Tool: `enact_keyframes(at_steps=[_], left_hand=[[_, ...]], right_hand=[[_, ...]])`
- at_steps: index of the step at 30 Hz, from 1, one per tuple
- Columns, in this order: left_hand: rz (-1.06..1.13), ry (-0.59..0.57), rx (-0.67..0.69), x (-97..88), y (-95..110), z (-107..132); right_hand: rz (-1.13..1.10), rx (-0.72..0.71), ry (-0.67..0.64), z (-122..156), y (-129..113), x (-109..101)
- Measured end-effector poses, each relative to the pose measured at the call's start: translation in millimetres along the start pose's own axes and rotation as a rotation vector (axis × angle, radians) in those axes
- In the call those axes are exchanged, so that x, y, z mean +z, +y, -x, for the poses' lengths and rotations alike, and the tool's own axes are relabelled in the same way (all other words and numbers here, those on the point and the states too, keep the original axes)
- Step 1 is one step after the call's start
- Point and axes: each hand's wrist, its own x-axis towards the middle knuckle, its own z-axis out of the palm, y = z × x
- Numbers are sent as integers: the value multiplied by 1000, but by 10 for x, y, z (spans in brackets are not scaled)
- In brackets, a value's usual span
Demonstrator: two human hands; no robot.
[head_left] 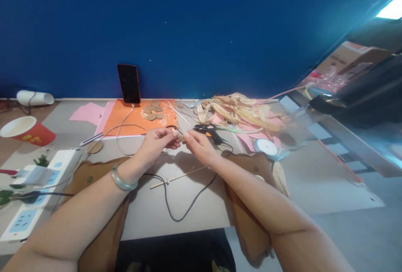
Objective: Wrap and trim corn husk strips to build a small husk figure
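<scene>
My left hand (160, 141), with a pale green bangle (123, 180) on its wrist, is closed in a pinch at the middle of the table. Close against it, my right hand (200, 145) pinches too. Between the fingertips of both hands is a small pale piece (180, 137), mostly hidden; I cannot make out its kind. Just behind my right hand lies a black tool (213, 133) with an orange mark, perhaps a glue gun. A thin wooden stick (180, 177) with a small knot on it rests below the hands, near a looping black cord (171, 215).
Several round tan discs (151, 116) lie on an orange sheet (117, 117), beneath a propped phone (128, 83). Dried husk strips (235, 111) pile up behind, near a ribbon roll (266, 147). At left are a power strip (23, 219) and paper cup (40, 132). A blue wall (201, 33) stands behind.
</scene>
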Motion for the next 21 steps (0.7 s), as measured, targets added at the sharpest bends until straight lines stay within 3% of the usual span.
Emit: enact_keyframes(at_steps=[21], left_hand=[[-98, -27, 51, 17, -8, 24]], right_hand=[[38, -16, -48, -19, 2, -13]])
